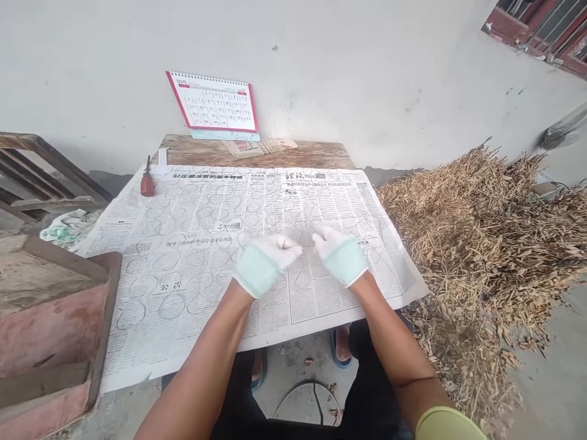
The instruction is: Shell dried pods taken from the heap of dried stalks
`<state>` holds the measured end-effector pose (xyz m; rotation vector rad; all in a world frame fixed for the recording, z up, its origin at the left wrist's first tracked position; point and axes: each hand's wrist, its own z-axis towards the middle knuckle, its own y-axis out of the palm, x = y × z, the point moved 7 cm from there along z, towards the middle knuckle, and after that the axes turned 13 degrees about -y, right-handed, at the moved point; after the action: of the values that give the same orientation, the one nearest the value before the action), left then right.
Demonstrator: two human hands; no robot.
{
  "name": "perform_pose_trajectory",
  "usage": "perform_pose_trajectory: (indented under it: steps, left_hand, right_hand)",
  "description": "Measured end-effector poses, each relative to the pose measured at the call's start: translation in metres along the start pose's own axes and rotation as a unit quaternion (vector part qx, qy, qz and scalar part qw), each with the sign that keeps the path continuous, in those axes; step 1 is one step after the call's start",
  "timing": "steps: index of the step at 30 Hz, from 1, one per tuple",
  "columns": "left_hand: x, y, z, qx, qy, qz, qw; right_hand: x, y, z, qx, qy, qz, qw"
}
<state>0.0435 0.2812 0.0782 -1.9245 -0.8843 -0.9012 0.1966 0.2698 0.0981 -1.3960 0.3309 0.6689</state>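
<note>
My left hand (268, 263), in a white and pale green work glove, is closed in a pinch above the newspaper (270, 336). Close to it on the right, my right hand (340, 253) wears the same kind of glove and pinches too. A thin wire (302, 245) faintly shows between the fingertips; its ends are hidden in the gloves. Many thin grey wire loops (172, 305) lie spread over the newspaper, mostly on the left and at the back. At the far left corner rests a screwdriver (147, 185) with a red handle.
Newspaper sheets cover a wooden table (316, 156) against a white wall. A desk calendar (217, 104) stands at the back. Wooden furniture (55, 342) borders the left. Dry stalks (481, 238) are heaped on the floor at right. My feet are below the front edge.
</note>
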Motion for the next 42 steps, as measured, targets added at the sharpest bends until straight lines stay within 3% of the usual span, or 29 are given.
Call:
perform_pose_trajectory:
  steps: [3, 7, 12, 15, 20, 25, 30, 35, 39, 42]
  left_hand:
    - [-0.002, 0.005, 0.002, 0.005, 0.003, -0.004, 1.000]
    - [-0.002, 0.011, 0.001, 0.037, -0.003, -0.021, 0.999]
    - [-0.003, 0.008, 0.002, 0.051, -0.006, -0.037, 0.998]
    - [-0.008, -0.002, 0.004, 0.046, -0.009, -0.054, 0.997]
    - [-0.010, -0.005, 0.002, -0.015, 0.023, -0.025, 0.999]
    - [-0.012, -0.001, 0.003, -0.048, 0.034, 0.006, 0.998]
    - [-0.012, 0.002, 0.002, -0.110, 0.028, 0.019, 0.993]
    - [-0.011, 0.003, 0.000, -0.129, 0.022, 0.025, 0.991]
    - [-0.013, 0.005, 0.001, -0.138, 0.019, 0.012, 0.990]
    - [-0.018, 0.007, 0.003, -0.154, 0.006, -0.009, 0.988]
  right_hand:
    - [0.003, 0.003, 0.001, 0.044, 0.002, -0.036, 0.998]
    - [0.008, 0.010, 0.000, 0.106, 0.053, 0.010, 0.993]
    - [0.010, 0.011, -0.002, 0.081, 0.085, 0.086, 0.989]
    - [0.017, -0.001, -0.004, 0.033, 0.057, 0.082, 0.994]
    - [0.020, -0.024, -0.006, 0.022, -0.012, 0.164, 0.986]
    - [0.015, -0.014, -0.007, -0.061, -0.043, 0.250, 0.965]
    - [0.016, -0.024, -0.012, -0.065, -0.138, 0.319, 0.935]
    - [0.002, -0.031, -0.020, -0.122, -0.211, 0.283, 0.928]
    - [-0.005, -0.033, -0.019, -0.109, -0.209, 0.242, 0.941]
    - [-0.007, -0.029, -0.018, -0.103, -0.236, 0.251, 0.933]
